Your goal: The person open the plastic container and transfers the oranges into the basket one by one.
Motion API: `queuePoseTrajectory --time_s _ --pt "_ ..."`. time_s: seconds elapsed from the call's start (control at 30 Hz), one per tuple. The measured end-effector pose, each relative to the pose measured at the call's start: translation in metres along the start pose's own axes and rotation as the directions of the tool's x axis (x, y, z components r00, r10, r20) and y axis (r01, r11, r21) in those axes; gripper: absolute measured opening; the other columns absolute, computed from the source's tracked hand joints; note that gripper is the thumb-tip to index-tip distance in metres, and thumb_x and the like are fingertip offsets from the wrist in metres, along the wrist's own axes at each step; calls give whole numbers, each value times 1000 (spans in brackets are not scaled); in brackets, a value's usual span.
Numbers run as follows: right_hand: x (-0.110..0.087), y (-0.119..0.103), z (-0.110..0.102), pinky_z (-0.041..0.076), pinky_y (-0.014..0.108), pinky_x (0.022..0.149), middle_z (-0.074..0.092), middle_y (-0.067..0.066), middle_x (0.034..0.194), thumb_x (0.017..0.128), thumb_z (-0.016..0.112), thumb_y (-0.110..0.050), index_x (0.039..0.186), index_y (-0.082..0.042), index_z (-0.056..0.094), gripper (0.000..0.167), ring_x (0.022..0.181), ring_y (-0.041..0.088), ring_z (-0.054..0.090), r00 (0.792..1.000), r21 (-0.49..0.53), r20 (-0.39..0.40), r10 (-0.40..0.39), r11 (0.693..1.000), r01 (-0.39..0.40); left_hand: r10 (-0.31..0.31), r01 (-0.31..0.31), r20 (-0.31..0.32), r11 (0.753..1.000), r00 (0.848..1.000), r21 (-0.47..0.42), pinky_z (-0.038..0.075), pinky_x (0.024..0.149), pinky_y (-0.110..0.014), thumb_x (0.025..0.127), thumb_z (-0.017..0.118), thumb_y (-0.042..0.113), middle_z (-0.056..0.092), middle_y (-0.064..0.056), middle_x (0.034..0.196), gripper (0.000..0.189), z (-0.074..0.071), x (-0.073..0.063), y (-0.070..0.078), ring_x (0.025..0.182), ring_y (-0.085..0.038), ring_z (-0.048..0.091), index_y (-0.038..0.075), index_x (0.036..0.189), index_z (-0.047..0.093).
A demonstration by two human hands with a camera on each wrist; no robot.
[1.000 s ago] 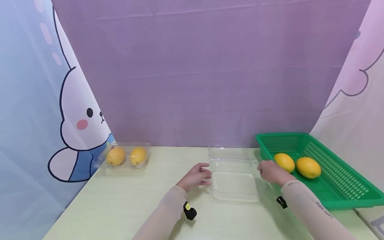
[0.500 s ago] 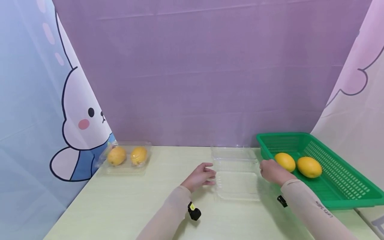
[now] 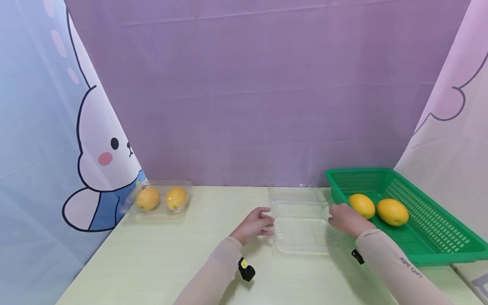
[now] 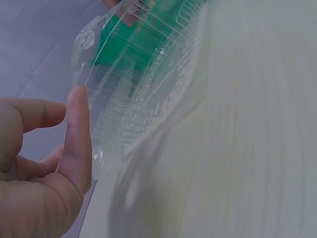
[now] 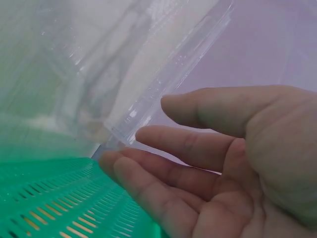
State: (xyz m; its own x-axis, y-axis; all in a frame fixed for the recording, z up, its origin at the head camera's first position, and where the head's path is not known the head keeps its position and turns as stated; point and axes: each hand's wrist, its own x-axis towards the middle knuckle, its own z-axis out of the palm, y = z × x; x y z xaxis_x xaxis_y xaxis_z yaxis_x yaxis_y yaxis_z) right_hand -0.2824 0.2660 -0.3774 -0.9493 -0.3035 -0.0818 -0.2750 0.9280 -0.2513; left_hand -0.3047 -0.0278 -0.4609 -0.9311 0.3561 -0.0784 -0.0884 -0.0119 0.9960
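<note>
A clear plastic clamshell box [image 3: 301,237] lies on the table between my hands, its lid [image 3: 297,195] folded back toward the purple cloth. At the box's left side is my left hand [image 3: 253,224], its fingers spread in the head view. The left wrist view shows the thumb [image 4: 77,134] straight beside the near rim; whether it touches is unclear. My right hand [image 3: 347,220] is by the box's right edge, next to a green basket [image 3: 431,258]. In the right wrist view its thumb [image 5: 208,106] stands apart from the loosely bent fingers, with nothing gripped.
Two yellow oval fruits, apparently lemons [image 3: 392,212], lie in the basket. At the far left stands another clear box [image 3: 158,217] with two similar fruits inside. A purple cloth [image 3: 244,106] hangs behind the pale table [image 3: 152,262].
Over the last second my left hand and the clear box have shifted slightly right. My right hand stays nearly still by the box's right edge. The fruits have not moved.
</note>
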Motion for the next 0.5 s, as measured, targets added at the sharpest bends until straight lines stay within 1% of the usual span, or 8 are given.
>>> queuePoseTrajectory --time_s 0.2,0.27,0.33,0.4,0.47,0.5 --pt "0 -3 1 44 31 55 46 4 65 96 60 -6 76 -4 56 21 57 17 45 999 -13 -38 -37 999 37 2 -2 0 1000 1000 6 59 82 -35 98 63 9 54 -16 115 56 -1 0 -1 110 -32 60 -4 146 39" --pt "0 -4 0 46 33 57 48 5 66 96 60 -7 77 -3 58 20 58 18 47 998 -18 -46 -46 999 46 -1 1 1 1000 1000 12 59 82 -34 98 64 11 54 -16 116 57 -1 0 0 110 -32 60 -3 147 39" --pt "0 -5 -1 53 39 65 60 12 76 97 61 -9 86 3 64 17 67 25 58 997 -14 -55 -52 999 51 -1 1 2 1000 1000 24 59 82 -34 98 64 15 55 -17 119 58 -3 -2 0 112 -33 60 -3 147 39" --pt "0 -6 -1 56 48 78 67 20 94 97 61 -13 101 8 67 22 85 35 65 997 1 -58 -50 999 51 -7 6 7 999 1000 35 59 83 -35 99 63 18 55 -19 125 58 -5 -3 1 114 -34 59 -2 148 39" --pt "0 -6 -1 53 55 89 67 25 113 98 61 -16 117 11 65 33 104 43 63 996 15 -65 -56 998 57 -7 7 12 999 1000 54 58 84 -36 100 61 20 54 -20 129 57 -8 -4 4 115 -35 58 -2 148 38" --pt "0 -7 0 50 58 93 65 27 120 98 61 -17 121 11 63 37 111 45 60 996 22 -71 -59 998 61 -7 6 14 998 1000 65 58 85 -37 101 60 21 53 -21 131 57 -10 -5 5 116 -36 58 -2 148 38"
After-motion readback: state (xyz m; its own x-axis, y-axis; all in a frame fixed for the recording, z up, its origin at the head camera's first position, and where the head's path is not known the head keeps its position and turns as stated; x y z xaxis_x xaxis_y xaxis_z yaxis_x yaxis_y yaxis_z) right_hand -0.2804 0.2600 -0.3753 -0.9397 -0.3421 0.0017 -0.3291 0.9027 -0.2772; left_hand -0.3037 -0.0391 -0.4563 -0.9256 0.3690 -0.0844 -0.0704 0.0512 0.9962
